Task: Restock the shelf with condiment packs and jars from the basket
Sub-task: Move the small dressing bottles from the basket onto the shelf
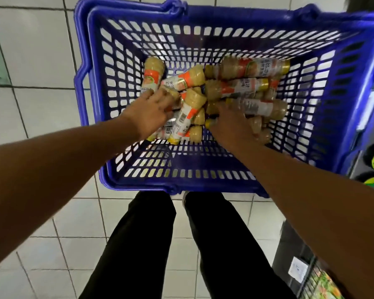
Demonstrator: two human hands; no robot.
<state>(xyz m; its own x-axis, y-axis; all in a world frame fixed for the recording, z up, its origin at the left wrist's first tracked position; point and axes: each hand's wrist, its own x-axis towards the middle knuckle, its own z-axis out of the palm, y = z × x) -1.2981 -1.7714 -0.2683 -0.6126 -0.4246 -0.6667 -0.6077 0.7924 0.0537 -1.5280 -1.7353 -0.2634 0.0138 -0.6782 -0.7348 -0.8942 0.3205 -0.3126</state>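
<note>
A blue plastic basket (203, 175) stands on the tiled floor in front of me. Inside lie several condiment bottles (242, 87) with beige contents, orange-and-white labels and yellow caps, piled across its bottom. My left hand (149, 113) reaches into the left part of the pile, fingers down on a bottle (188, 111); the grip itself is hidden. My right hand (231, 124) is down in the right part of the pile, fingers curled among the bottles; I cannot tell whether it holds one.
A dark shelf unit (289, 244) with a white price tag (298, 269) and colourful packs runs along the right edge. White floor tiles (41, 61) surround the basket. My legs in black trousers (181, 244) stand just behind it.
</note>
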